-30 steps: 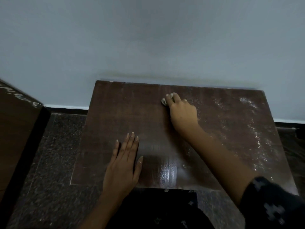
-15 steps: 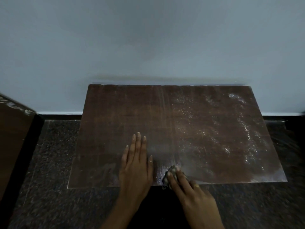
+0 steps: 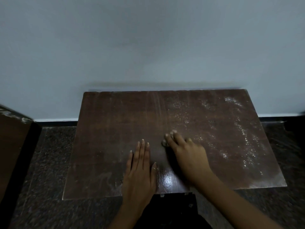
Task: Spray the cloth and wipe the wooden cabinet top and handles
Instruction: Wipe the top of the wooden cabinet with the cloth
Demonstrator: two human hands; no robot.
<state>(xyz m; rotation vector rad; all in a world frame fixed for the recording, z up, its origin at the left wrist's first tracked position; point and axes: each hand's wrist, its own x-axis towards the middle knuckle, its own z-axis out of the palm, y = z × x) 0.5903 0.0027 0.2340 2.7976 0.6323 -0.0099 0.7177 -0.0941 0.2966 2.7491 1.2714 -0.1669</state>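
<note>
At the near edge of the wooden cabinet top [image 3: 115, 133], the left hand [image 3: 140, 174] is laid flat, palm down and fingers straight, with nothing in its grip; it appears to be used only as a brace. Just beside it, toward the middle of the surface, the right hand [image 3: 184, 152] is pressed down with fingers curled over a small bunched cloth [image 3: 164, 143], of which only a pale scrap can be seen at the fingertips. The hand is blurred, so the wiping is judged to be in full stroke.

A wet gleam is shown on the wood between the two hands near the front edge, and the left half of the top looks darker and mostly free of specks, though faint smears are left near its front corner. That part is judged to be largely done. Beyond and to the right of the wiping hand, a wide scatter of white flecks and streaks is spread across the right half as far as the back corner; this area is judged to be yet unwiped.

The handles named in the task are not in view, hidden below the front edge, so their state cannot be told. No spray bottle is seen either. Farther back, the cabinet is set against a plain pale wall [image 3: 148, 47], with dark speckled floor [image 3: 49, 154] on both sides.
</note>
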